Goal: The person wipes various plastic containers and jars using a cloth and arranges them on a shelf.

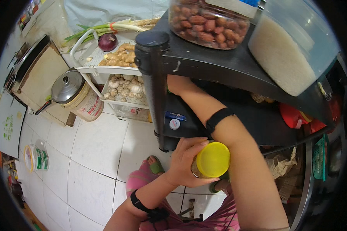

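Note:
My left hand [185, 164] is closed around a jar with a yellow lid [213, 159], held upright near my right forearm; the jar's contents look brown. My right hand [177, 84] reaches under the top of a black shelf unit [214, 65], and its fingers are hidden behind the front post. Something green shows at its edge, but what it holds cannot be seen. On the lower black shelf, below that hand, lie a blue packet [175, 116] and a small round white item [174, 124].
Overhead stand a jar of reddish nuts [209, 27] and a bin of rice [283, 57]. Left of the post, a white cart [112, 70] bears an onion [107, 42], ginger [120, 57] and garlic [127, 86]. A lidded pan [68, 86] sits on a bucket [89, 108].

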Action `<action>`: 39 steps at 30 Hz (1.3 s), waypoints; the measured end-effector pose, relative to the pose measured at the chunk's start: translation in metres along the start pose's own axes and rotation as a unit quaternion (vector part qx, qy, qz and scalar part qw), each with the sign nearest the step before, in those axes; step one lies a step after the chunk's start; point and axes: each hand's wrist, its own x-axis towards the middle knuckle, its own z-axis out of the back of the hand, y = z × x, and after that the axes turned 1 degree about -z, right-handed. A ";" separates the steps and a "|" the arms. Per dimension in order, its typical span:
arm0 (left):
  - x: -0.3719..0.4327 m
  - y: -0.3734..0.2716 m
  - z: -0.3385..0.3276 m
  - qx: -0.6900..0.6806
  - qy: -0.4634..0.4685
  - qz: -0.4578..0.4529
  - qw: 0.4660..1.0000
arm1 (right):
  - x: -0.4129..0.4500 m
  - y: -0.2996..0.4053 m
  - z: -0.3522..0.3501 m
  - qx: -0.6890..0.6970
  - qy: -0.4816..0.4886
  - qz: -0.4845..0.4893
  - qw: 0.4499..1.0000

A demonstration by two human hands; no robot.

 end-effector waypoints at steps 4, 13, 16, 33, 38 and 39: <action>0.000 0.002 0.009 0.013 -0.032 0.026 0.999 | -0.019 0.004 0.006 0.042 0.287 -0.113 0.950; 0.001 -0.005 0.025 -0.001 -0.042 0.045 0.998 | -0.008 0.015 0.008 0.004 0.293 -0.089 0.952; -0.001 0.001 0.021 -0.018 -0.072 0.061 0.995 | 0.007 -0.009 -0.029 -0.020 0.215 -0.099 0.971; -0.012 0.018 0.011 -0.009 -0.072 0.250 0.965 | -0.111 0.015 0.174 -0.091 0.301 0.065 0.947; -0.010 0.016 0.006 0.008 -0.073 0.270 0.960 | -0.172 -0.010 0.273 -0.066 0.304 0.033 0.950; -0.009 0.012 0.007 0.009 -0.068 0.270 0.960 | -0.187 -0.021 0.292 -0.079 0.305 0.006 0.949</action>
